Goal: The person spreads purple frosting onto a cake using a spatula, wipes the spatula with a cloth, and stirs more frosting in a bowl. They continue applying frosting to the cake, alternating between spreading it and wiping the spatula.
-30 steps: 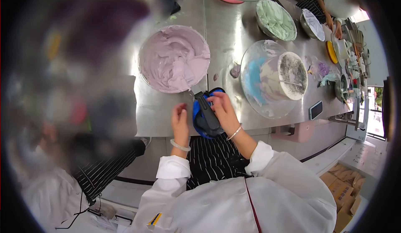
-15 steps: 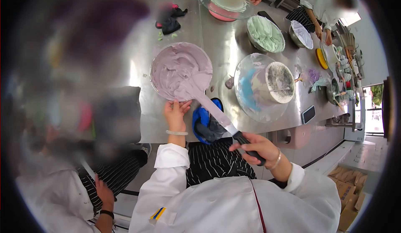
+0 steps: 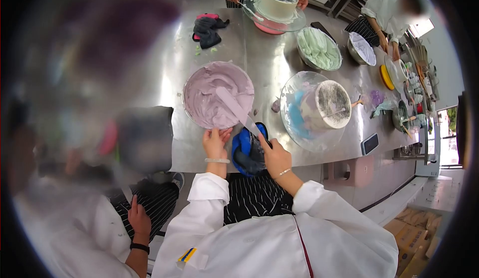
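Spatula [image 3: 239,111] advanced; carton lettering [image 3: 411,235] seemingly blurred.

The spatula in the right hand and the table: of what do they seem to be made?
Spatula: blade probably steel, smooth and silvery where bare; handle mostly hidden, material unclear. Table: likely stainless steel, satin grey with blurred bright reflections.

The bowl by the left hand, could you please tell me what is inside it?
Pale purple cream; the spatula blade, also coated, is over or in it, I cannot tell which. Cream hides the bottom of the bowl.
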`<state>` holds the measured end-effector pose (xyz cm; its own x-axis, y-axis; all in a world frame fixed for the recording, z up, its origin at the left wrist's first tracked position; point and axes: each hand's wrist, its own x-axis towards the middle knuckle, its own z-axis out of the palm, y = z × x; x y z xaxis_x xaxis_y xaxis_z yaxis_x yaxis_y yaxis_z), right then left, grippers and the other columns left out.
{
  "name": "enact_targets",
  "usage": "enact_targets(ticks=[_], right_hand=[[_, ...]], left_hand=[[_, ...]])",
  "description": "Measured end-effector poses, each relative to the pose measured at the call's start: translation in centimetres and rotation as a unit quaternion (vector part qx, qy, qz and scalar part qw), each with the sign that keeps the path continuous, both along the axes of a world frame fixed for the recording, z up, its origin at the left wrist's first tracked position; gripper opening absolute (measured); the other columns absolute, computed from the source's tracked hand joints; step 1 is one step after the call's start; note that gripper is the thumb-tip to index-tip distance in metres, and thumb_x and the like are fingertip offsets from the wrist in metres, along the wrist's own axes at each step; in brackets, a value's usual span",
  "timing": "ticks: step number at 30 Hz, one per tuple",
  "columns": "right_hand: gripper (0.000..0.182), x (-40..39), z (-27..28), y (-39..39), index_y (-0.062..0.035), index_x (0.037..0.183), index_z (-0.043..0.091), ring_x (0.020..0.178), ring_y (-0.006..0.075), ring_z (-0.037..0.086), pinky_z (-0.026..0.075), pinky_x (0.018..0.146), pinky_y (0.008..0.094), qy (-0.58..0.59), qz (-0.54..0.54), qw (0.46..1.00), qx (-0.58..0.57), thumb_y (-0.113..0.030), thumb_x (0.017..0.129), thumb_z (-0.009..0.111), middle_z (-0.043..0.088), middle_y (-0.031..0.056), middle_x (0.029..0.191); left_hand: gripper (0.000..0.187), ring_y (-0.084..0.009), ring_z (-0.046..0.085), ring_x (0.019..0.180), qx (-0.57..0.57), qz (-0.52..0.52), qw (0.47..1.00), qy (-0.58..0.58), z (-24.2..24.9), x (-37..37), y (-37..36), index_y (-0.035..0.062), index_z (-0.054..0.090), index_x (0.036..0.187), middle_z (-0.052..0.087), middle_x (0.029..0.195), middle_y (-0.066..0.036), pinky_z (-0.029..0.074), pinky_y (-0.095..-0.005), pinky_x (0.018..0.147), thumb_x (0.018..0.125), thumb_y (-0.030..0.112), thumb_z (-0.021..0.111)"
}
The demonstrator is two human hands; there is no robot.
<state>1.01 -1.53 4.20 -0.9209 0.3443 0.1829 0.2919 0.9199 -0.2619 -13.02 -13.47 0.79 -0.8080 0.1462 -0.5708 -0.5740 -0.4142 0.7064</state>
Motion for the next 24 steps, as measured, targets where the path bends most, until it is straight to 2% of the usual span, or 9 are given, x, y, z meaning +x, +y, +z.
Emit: enact_targets(ticks=[4,8,11,12,13,15,16,18,24], right_hand=[[0.048,6.4,4.8,0.9,-0.0191,0.115,0.050,0.062,0.0224,0.055,0.045,0.051,0.0333,-0.098,-0.003,0.995,-0.006,-0.005,0.069,0.054,0.049,0.0063,0.077],[0.049,8.6,7.2,1.9,-0.0190,0.115,0.051,0.063,0.0233,0.055,0.045,0.052,0.0329,-0.092,0.010,0.995,-0.034,-0.004,0.068,0.056,0.050,0.0066,0.076],[0.044,7.3,6.3,2.1,-0.0121,0.116,0.050,0.059,0.0189,0.054,0.043,0.050,0.0299,-0.038,0.046,0.992,-0.112,-0.004,0.073,0.055,0.054,0.0063,0.079],[0.042,5.8,5.0,1.8,-0.0103,0.118,0.048,0.057,0.0155,0.053,0.043,0.050,0.0277,-0.025,0.022,0.953,-0.301,-0.006,0.076,0.053,0.054,0.0062,0.077],[0.040,4.2,3.5,1.7,-0.0084,0.119,0.046,0.055,0.0122,0.052,0.043,0.050,0.0256,-0.013,-0.003,0.878,-0.479,-0.009,0.080,0.052,0.055,0.0060,0.076],[0.036,0.7,-0.4,1.7,-0.0014,0.121,0.041,0.053,0.0082,0.048,0.040,0.048,0.0205,-0.006,-0.021,0.682,-0.731,-0.013,0.087,0.045,0.055,0.0063,0.076],[0.036,-1.1,-1.6,2.0,-0.0014,0.121,0.041,0.053,0.0082,0.048,0.040,0.048,0.0205,-0.008,-0.018,0.681,-0.732,-0.013,0.087,0.045,0.055,0.0063,0.076],[0.035,-3.1,-3.3,2.6,0.0011,0.120,0.039,0.052,0.0089,0.046,0.038,0.047,0.0184,-0.045,0.042,0.624,-0.779,-0.014,0.088,0.041,0.055,0.0067,0.077],[0.033,8.8,-1.7,4.9,0.0017,0.118,0.041,0.049,0.0086,0.045,0.037,0.045,0.0189,-0.105,-0.044,0.643,-0.758,-0.013,0.088,0.041,0.055,0.0079,0.077]], left_hand=[[0.014,-0.0267,0.062,0.076,0.027,-0.004,1.000,-0.007,0.2,-0.1,0.4,0.0004,0.041,0.095,0.058,0.083,-0.016,0.049,-0.0255,0.058,0.085,0.011,0.042],[0.015,-0.0259,0.062,0.071,0.037,0.009,0.999,-0.002,-0.2,-0.3,0.1,-0.0009,0.041,0.096,0.059,0.082,-0.016,0.048,-0.0259,0.053,0.085,0.010,0.043],[0.017,-0.0264,0.062,0.074,0.036,0.000,0.999,0.002,0.3,-0.5,-0.4,-0.0009,0.041,0.097,0.058,0.083,-0.017,0.048,-0.0264,0.055,0.085,0.010,0.043],[0.017,-0.0269,0.062,0.078,0.039,-0.013,0.999,0.005,0.3,-0.5,-0.5,-0.0002,0.040,0.098,0.058,0.086,-0.017,0.049,-0.0270,0.058,0.086,0.011,0.042],[0.017,-0.0275,0.061,0.082,0.041,-0.025,0.999,0.010,0.3,-0.6,-0.6,0.0006,0.040,0.098,0.057,0.090,-0.018,0.049,-0.0275,0.062,0.086,0.011,0.042],[0.016,-0.0274,0.061,0.082,0.045,-0.021,0.999,0.012,0.2,-0.9,-0.9,0.0009,0.040,0.097,0.057,0.090,-0.018,0.050,-0.0274,0.062,0.086,0.012,0.043],[0.015,-0.0273,0.061,0.082,0.050,-0.022,0.998,0.012,0.2,-1.0,-1.0,0.0013,0.040,0.096,0.057,0.089,-0.017,0.050,-0.0274,0.062,0.086,0.012,0.043],[0.015,-0.0272,0.061,0.082,0.044,-0.017,0.999,0.011,0.1,-1.4,-1.5,0.0017,0.040,0.095,0.057,0.088,-0.017,0.050,-0.0271,0.062,0.086,0.013,0.044],[0.014,-0.0260,0.060,0.083,0.030,-0.026,0.999,0.017,-0.3,-2.9,-2.6,0.0023,0.041,0.093,0.057,0.086,-0.014,0.049,-0.0262,0.063,0.087,0.015,0.044]])
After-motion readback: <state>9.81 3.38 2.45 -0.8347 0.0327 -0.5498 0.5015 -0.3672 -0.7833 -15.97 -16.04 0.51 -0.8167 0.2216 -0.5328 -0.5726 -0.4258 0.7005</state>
